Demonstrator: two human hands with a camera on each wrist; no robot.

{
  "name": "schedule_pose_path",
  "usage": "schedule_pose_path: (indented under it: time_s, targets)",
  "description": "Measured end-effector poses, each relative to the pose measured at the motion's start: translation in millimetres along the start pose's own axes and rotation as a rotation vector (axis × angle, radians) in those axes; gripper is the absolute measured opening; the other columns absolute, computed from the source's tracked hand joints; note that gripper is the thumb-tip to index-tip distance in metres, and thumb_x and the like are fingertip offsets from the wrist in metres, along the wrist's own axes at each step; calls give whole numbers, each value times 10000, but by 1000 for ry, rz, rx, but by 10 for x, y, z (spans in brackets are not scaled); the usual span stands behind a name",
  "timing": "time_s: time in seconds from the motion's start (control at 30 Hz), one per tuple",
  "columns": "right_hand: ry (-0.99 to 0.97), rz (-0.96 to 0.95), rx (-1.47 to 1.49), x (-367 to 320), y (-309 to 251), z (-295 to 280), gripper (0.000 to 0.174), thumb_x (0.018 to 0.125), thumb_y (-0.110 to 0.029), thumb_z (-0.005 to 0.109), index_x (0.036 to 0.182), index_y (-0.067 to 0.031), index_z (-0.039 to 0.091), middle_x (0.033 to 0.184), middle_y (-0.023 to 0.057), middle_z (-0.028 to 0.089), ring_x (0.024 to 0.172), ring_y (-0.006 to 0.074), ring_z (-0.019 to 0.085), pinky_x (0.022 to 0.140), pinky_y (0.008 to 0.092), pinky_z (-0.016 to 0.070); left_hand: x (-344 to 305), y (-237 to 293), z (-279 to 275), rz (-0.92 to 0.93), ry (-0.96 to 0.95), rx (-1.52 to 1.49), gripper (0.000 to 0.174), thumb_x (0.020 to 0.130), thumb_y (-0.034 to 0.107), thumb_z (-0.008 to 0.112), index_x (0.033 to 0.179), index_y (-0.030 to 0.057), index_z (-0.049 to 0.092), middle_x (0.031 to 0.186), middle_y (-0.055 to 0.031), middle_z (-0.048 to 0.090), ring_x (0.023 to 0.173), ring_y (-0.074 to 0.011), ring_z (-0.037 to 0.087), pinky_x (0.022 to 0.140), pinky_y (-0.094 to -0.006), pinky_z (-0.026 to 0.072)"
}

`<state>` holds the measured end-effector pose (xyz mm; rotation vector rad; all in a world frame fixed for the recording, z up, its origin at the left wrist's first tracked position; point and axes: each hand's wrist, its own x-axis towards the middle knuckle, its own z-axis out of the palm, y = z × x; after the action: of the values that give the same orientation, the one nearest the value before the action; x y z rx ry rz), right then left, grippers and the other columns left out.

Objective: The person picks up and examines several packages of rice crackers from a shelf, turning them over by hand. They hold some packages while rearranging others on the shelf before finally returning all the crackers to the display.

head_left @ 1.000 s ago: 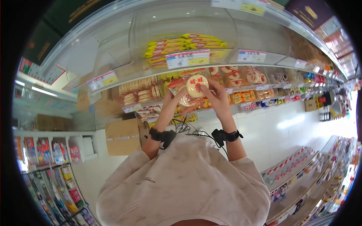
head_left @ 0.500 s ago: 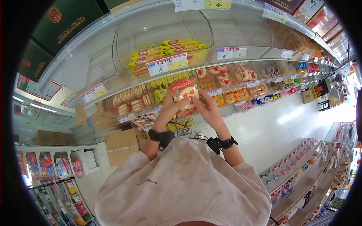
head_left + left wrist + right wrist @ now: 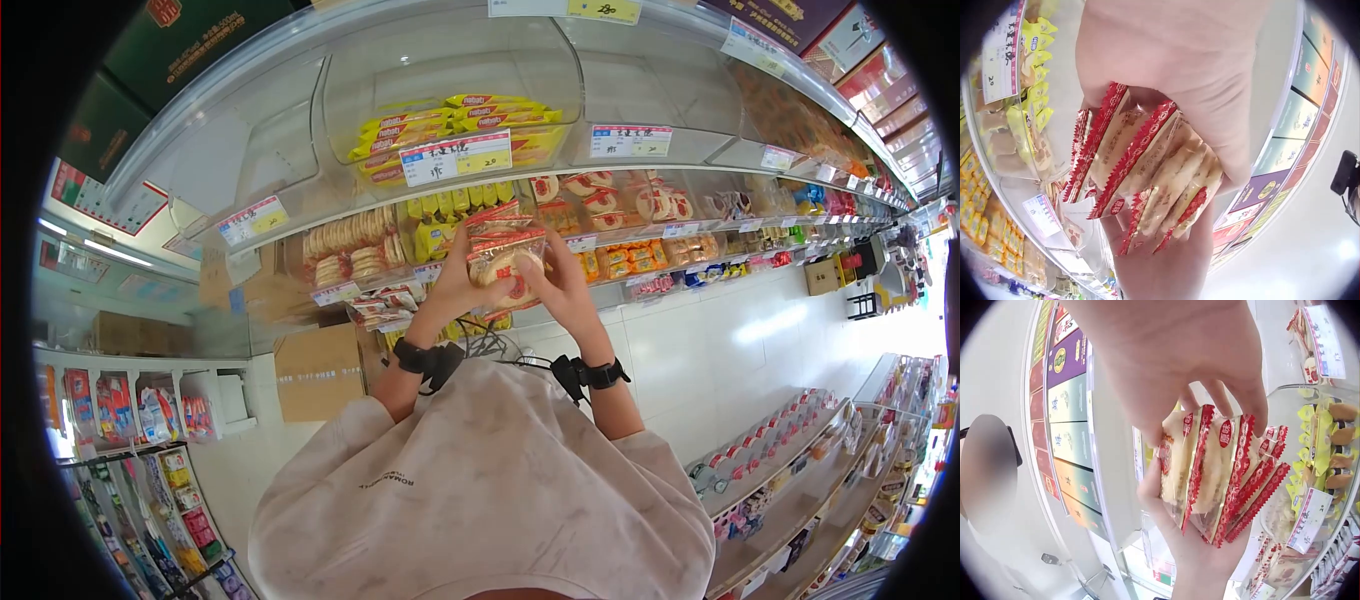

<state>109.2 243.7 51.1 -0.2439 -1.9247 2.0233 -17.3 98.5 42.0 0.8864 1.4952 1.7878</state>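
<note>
Several clear packets of round crackers with red edges (image 3: 508,262) are bunched between both hands in front of the shelves. The left hand (image 3: 458,285) grips the stack from its left side. From the right, the right hand (image 3: 566,292) holds the same stack, its thumb on the front packet. In the left wrist view the packets (image 3: 1147,169) fan out with their red seals side by side. The right wrist view shows the right hand (image 3: 1179,362) with fingers curled over the packets (image 3: 1210,469), and the left hand (image 3: 1200,556) beneath them.
Yellow wafer packs (image 3: 455,130) lie in the upper clear bin behind a price tag (image 3: 455,158). Lower bins hold stacked round crackers (image 3: 350,240) and orange packs (image 3: 637,258). A cardboard box (image 3: 320,375) stands on the floor at left; a low display shelf (image 3: 770,440) is at right.
The packets have tipped, so the front cracker's face shows less and the red edges show more. Both hands have shifted their hold on the stack. The head view has swung about.
</note>
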Motion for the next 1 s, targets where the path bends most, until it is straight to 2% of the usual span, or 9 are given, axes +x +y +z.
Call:
schedule_pose_path:
  time_s: [0.13, 0.23, 0.33, 0.43, 0.53, 0.63, 0.73, 0.83, 1.0]
  targets:
    - [-7, -28, -25, 36, 67, 69, 514, 1044, -239, 563, 1463, 17, 408, 1437, 143, 494, 1336, 228, 502, 1084, 355, 423, -36, -41, 32, 23, 80, -51, 908, 747, 103, 829, 1478, 34, 296, 1353, -117, 551, 1246, -185, 544, 1051, -352, 460]
    - [195, -40, -29, 43, 56, 230, 593, 1085, -368, 440, 1510, 36, 351, 1509, 177, 438, 1400, 236, 429, 1163, 364, 318, -88, -85, 17, -27, 210, -80, 912, 751, 110, 835, 1479, 34, 292, 1346, -112, 556, 1248, -196, 548, 1056, -354, 457]
    - [126, 163, 144, 11, 191, 288, 671, 1099, -460, 304, 1547, 39, 295, 1560, 193, 381, 1440, 244, 368, 1193, 367, 259, -151, -75, -30, -44, 214, -117, 920, 761, 111, 836, 1489, 35, 279, 1369, -109, 533, 1278, -200, 525, 1077, -359, 441]
    - [26, 157, 233, 8, 159, 291, 654, 1106, -444, 255, 1554, 32, 291, 1569, 184, 371, 1446, 249, 360, 1196, 358, 250, -190, -177, -85, -55, 139, -153, 934, 773, 123, 834, 1505, 38, 260, 1414, -109, 493, 1315, -201, 493, 1097, -368, 424]
    - [-10, 25, 64, 3, -123, 277, 623, 1110, -405, 257, 1552, 32, 296, 1567, 183, 376, 1453, 249, 347, 1200, 365, 247, -248, -221, -94, 5, 82, -107, 735, 807, 136, 827, 1433, 30, 458, 1333, -69, 584, 1203, -162, 570, 1020, -338, 480]
    - [6, 30, -4, -20, -100, 223, 606, 1111, -382, 254, 1542, 40, 315, 1565, 186, 382, 1458, 262, 343, 1200, 373, 247, -248, -170, -106, -23, 30, -41, 730, 803, 141, 836, 1429, 29, 477, 1338, -60, 588, 1205, -153, 569, 1021, -333, 480]
    - [28, -91, -34, 13, 56, 185, 574, 1108, -356, 272, 1515, 35, 379, 1553, 196, 406, 1458, 301, 355, 1197, 390, 253, -214, -132, -118, -19, -57, -11, 740, 802, 143, 841, 1435, 31, 472, 1333, -57, 590, 1209, -152, 567, 1024, -331, 480]
    - [20, -227, -344, 28, -48, 106, 535, 1104, -323, 296, 1485, 23, 439, 1540, 207, 425, 1460, 338, 355, 1195, 402, 256, -255, -238, -118, -76, -21, -66, 720, 815, 128, 827, 1435, 32, 474, 1331, -60, 596, 1213, -153, 570, 1026, -335, 485]
    - [73, -175, -289, 7, -72, 112, 502, 1099, -287, 320, 1469, 21, 462, 1526, 212, 440, 1450, 348, 363, 1187, 411, 265, -254, -238, -71, -169, -8, -236, 706, 832, 100, 809, 1443, 33, 462, 1334, -72, 601, 1217, -157, 578, 1026, -339, 493]
